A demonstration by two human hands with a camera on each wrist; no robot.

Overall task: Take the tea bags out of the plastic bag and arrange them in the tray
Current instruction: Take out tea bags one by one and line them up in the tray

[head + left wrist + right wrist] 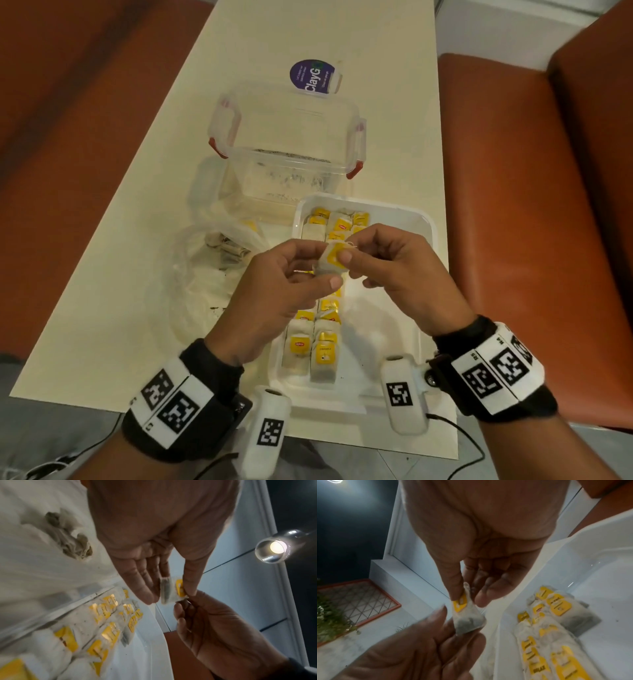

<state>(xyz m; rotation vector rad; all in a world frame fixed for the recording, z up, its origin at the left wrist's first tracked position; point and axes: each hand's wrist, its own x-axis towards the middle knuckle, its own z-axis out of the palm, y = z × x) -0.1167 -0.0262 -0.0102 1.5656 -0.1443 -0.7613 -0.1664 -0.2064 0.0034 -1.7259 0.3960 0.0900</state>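
A small white paper tea bag with a yellow tag (331, 262) is pinched by both the left hand (274, 301) and the right hand (400, 270). It is held just above the white plastic tray (424, 308), so it must be lowered straight down.
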